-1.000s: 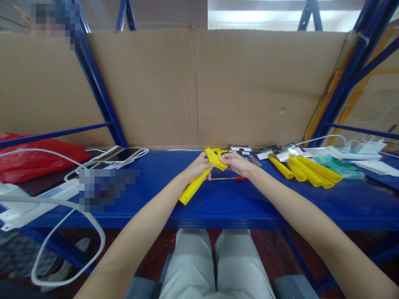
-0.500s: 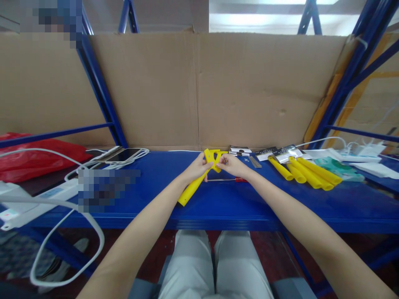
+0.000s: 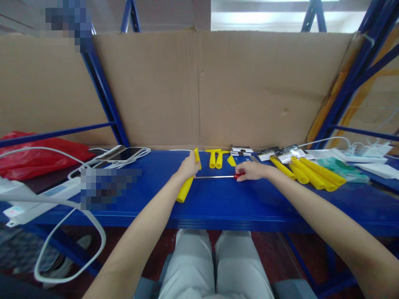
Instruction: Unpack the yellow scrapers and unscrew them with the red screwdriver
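Observation:
My left hand [image 3: 188, 165] is closed around a yellow plastic scraper handle [image 3: 185, 189], its tube end angled down toward the front edge. A long-shafted screwdriver [image 3: 215, 177] lies across the blue table, its red grip under the fingers of my right hand [image 3: 251, 170], which pinch it. The shaft's tip reaches close to my left hand. Behind, two yellow T-shaped pieces [image 3: 216, 158] lie side by side. A small yellow piece [image 3: 231, 161] rests just beyond my right fingers.
Several yellow tube handles [image 3: 311, 173] lie at the right, beside black-and-white packets [image 3: 289, 153] and a green plastic bag [image 3: 344, 168]. On the left are a phone [image 3: 126, 154], white cables, a power strip [image 3: 50, 199] and a red bag [image 3: 43, 155]. A cardboard wall [image 3: 249, 91] closes the back.
My right hand has let go of the yellow piece and moved right onto the screwdriver's red grip. My left hand has shifted slightly left with the scraper handle. The small yellow pieces behind are now visible.

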`<state>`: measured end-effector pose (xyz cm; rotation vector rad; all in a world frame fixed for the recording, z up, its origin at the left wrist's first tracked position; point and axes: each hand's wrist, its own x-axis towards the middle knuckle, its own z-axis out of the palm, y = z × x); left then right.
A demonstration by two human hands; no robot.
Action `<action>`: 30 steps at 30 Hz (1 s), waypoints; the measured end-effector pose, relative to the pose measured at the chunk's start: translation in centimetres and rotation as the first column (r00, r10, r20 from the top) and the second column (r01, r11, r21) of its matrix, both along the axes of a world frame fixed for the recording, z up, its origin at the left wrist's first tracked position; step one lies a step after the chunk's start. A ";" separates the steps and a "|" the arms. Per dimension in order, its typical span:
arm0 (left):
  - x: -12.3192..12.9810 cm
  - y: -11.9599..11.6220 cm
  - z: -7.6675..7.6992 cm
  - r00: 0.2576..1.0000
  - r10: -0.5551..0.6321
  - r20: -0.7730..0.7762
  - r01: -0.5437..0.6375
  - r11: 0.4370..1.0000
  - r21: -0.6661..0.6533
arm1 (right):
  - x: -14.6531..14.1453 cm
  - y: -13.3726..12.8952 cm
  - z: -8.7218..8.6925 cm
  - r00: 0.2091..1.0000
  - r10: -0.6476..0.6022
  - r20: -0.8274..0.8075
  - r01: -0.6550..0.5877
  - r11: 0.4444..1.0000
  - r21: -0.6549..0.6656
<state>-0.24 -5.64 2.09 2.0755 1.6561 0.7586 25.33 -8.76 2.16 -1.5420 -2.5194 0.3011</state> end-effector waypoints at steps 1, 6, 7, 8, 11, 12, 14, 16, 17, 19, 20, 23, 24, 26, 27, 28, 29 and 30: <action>-0.1 0.0 0.0 1.000 0.007 -0.007 -0.007 1.000 -0.003 | 0.1 -0.2 -0.3 0.999 0.010 -0.031 -0.009 1.000 0.022; -0.1 0.0 0.0 1.000 0.021 -0.017 -0.021 1.000 -0.008 | 1.9 -1.2 -0.6 0.997 -0.075 0.002 0.072 0.958 0.277; -0.1 0.0 -0.1 1.000 0.021 -0.013 -0.022 1.000 -0.010 | 2.2 -1.3 -0.5 0.995 -0.094 0.014 0.084 0.934 0.347; -0.1 0.0 -0.1 1.000 0.022 -0.005 -0.022 1.000 -0.013 | 2.5 -1.3 -0.4 0.994 -0.113 0.010 0.099 0.907 0.409; 0.0 0.1 -0.2 0.999 0.015 0.028 -0.014 0.999 -0.034 | 2.9 -1.2 0.0 0.983 -0.174 -0.064 0.181 0.826 0.534; 0.0 0.1 -0.2 0.999 0.011 0.034 -0.010 0.999 -0.039 | 2.8 -1.1 0.0 0.976 -0.197 -0.091 0.214 0.800 0.561; 0.1 0.0 -0.3 0.999 -0.006 0.040 0.008 0.999 -0.040 | 2.6 -1.1 0.0 0.964 -0.232 -0.127 0.261 0.760 0.595; 0.3 -0.1 -0.3 0.998 -0.025 0.052 0.027 0.999 -0.038 | 2.4 -1.2 -0.1 0.963 -0.235 -0.131 0.265 0.748 0.608; 0.4 -0.1 -0.3 0.997 -0.030 0.064 0.033 0.999 -0.039 | 2.2 -1.3 -0.2 0.966 -0.226 -0.125 0.255 0.751 0.610; 0.5 -0.3 -0.4 0.995 -0.039 0.092 0.043 0.998 -0.045 | 2.0 -1.4 -0.3 0.973 -0.203 -0.109 0.227 0.761 0.607; 0.5 -0.3 -0.4 0.994 -0.042 0.102 0.047 0.998 -0.046 | 1.9 -1.5 -0.3 0.976 -0.193 -0.102 0.215 0.769 0.603; 0.6 -0.4 -0.3 0.993 -0.051 0.103 0.056 0.997 -0.047 | 1.7 -1.6 -0.2 0.979 -0.186 -0.089 0.203 0.787 0.582; 0.6 -0.4 -0.3 0.994 -0.051 0.096 0.056 0.997 -0.047 | 1.6 -1.7 -0.2 0.978 -0.188 -0.087 0.204 0.793 0.575; 0.7 -0.5 -0.3 0.996 -0.048 0.079 0.052 0.998 -0.045 | 1.6 -1.8 -0.1 0.977 -0.194 -0.091 0.211 0.797 0.566; 0.7 -0.5 -0.3 0.996 -0.048 0.073 0.051 0.998 -0.044 | 1.5 -1.8 -0.1 0.977 -0.194 -0.094 0.212 0.797 0.565; 0.7 -0.5 -0.3 0.996 -0.046 0.071 0.049 0.998 -0.042 | 1.5 -1.8 -0.1 0.977 -0.192 -0.095 0.211 0.797 0.566; 0.7 -0.5 -0.3 0.996 -0.043 0.072 0.046 0.998 -0.041 | 1.5 -1.8 -0.1 0.977 -0.189 -0.095 0.209 0.795 0.569; 0.7 -0.5 -0.3 0.996 -0.040 0.076 0.044 0.998 -0.042 | 1.6 -1.8 -0.1 0.978 -0.186 -0.095 0.206 0.794 0.573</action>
